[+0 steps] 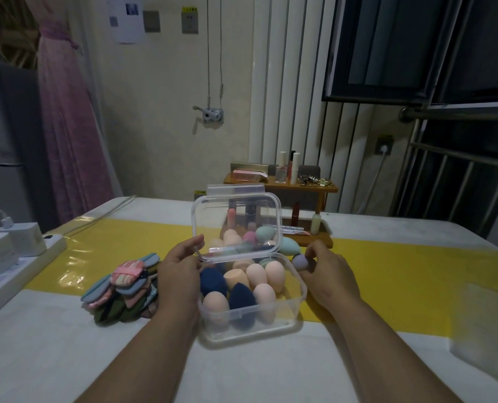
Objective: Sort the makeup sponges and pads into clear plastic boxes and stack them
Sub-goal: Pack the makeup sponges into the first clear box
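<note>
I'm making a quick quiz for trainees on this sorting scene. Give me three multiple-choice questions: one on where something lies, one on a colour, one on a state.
1. Where is the heap of pads?
A. In the box
B. On the table, beside the left hand
C. On the wooden shelf

2. What colour is the sponge in the right hand?
A. Pale purple
B. Dark blue
C. Peach

3. How is the box lid?
A. Shut
B. Off, on the table
C. Raised open

Answers:
1 B: the pads lie left of the left hand.
2 A: the fingers hold a lilac sponge.
3 C: the lid stands up behind the box.
</note>
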`<state>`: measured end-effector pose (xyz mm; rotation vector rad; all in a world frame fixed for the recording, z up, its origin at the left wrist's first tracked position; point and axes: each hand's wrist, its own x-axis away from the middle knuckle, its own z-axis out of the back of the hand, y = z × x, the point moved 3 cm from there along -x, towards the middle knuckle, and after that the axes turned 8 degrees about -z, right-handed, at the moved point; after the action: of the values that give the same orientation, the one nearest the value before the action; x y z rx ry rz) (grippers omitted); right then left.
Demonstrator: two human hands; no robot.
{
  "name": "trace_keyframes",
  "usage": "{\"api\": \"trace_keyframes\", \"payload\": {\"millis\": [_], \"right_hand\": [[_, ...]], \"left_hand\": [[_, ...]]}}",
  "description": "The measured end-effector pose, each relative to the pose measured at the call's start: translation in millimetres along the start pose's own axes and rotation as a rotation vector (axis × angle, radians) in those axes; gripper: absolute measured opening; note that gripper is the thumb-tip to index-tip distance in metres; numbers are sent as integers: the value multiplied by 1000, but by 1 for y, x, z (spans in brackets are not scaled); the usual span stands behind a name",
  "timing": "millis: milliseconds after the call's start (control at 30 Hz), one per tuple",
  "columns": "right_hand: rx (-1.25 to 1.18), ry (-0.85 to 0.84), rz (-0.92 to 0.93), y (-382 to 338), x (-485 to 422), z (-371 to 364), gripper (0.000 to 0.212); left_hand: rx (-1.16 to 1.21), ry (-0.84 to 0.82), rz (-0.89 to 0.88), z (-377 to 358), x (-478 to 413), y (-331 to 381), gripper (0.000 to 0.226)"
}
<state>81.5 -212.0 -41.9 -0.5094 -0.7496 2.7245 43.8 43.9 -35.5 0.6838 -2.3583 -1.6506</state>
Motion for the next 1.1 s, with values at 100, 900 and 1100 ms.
{"api": "trace_keyframes", "payload": {"millis": [100, 900, 1100], "right_hand": [[-14, 8, 58, -1, 0, 2, 38], [-393, 0, -99, 15, 8, 34, 19], [-691, -47, 10, -3, 18, 52, 28]], "left_hand": [[-1, 3, -4, 0, 0, 0, 54], [5, 2, 12, 0, 5, 4, 53], [-11, 3, 0, -1, 5, 5, 53]]}}
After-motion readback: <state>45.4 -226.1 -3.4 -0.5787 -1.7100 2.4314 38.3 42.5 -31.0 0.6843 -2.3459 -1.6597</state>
